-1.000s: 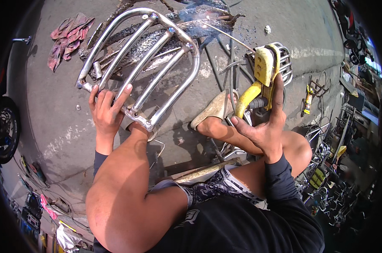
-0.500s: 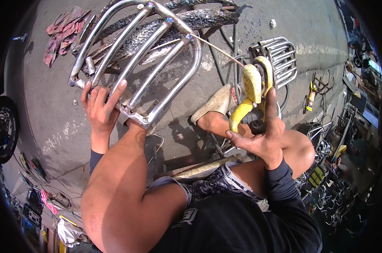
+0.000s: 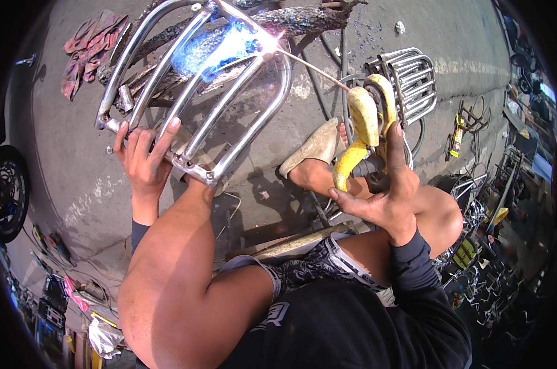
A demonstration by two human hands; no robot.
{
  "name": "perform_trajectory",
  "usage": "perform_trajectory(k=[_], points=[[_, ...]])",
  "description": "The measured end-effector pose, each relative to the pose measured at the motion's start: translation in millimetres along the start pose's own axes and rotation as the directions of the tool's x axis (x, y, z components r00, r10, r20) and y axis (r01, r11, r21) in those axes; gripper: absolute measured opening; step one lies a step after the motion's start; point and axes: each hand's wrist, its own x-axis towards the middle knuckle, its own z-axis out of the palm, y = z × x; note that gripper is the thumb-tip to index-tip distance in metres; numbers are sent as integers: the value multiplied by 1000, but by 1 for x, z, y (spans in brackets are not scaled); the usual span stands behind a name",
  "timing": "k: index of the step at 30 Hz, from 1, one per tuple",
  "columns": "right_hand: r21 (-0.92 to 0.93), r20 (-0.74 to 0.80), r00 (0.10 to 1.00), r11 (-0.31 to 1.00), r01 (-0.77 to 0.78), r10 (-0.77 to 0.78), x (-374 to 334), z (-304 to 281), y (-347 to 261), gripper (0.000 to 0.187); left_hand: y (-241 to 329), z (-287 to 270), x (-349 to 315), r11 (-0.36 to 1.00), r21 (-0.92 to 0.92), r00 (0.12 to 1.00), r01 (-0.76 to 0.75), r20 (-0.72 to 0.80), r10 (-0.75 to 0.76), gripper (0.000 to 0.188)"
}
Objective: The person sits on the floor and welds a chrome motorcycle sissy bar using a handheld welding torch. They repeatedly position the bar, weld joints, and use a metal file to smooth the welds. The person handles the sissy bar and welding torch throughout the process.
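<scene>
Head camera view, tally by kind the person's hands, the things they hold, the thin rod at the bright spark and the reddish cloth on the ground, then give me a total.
Hands: 2, left hand and right hand
Tubular metal frame: 1
Yellow welding holder: 1
Thin rod: 1
Reddish cloth: 1
Total: 6

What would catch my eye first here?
The blinding glow at top centre, where a thin rod meets the shiny metal rack. Then the worn yellow clamp, right of centre, in the right hand, bearing that rod. The left hand holds the rack's near end.
</scene>
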Motion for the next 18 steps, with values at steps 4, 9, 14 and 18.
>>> perform_trajectory(k=[4,9,14,18], points=[[46,-110,994,999,5,0,4,4,-2,116,-1,1,0,1000,-1,1000,-3,-8,3,56],[33,-104,995,999,0,3,4,5,-1,117,-2,1,-1,1000,1,1000,-7,-20,7,55],[46,-126,992,999,1,5,0,4,1,118,-4,2,-2,1000,-7,999,-16,-33,15,55],[-7,-138,989,998,59,-60,0,5,5,118,-4,2,-3,1000,18,1000,18,6,-18,55]])
